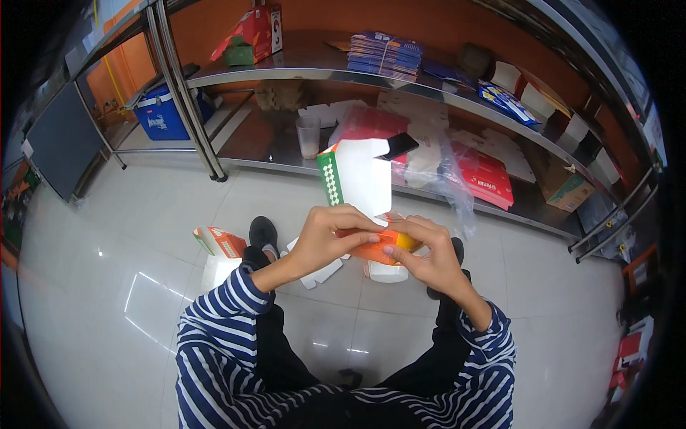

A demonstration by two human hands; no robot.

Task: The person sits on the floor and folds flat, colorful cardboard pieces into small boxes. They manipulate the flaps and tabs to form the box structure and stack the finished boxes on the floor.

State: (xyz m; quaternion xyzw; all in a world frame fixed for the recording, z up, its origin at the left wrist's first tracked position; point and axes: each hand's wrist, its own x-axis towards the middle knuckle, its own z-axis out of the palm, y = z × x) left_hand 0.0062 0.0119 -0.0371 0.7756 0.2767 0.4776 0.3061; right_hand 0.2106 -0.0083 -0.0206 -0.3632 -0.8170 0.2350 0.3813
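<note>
In front of me I hold a partly folded cardboard food box (365,175), its white inside facing up and a green diamond-patterned side on its left. My left hand (336,232) grips the orange end panel near its left part, fingers bent over the edge. On the right part of the same panel, beside a yellow patch, my right hand (429,254) presses with thumb and fingers. The thumbs lie close together on the orange card. Beneath the hands, a white carton (387,272) rests on the floor, partly hidden.
An orange-and-white box (223,244) stands by my left shoe, with white card pieces (321,274) between my feet. The steel shelf ahead holds a plastic cup (308,136), a black phone (400,146), red flat boxes (480,175) and a blue stack (386,56). A blue cooler (161,118) sits left.
</note>
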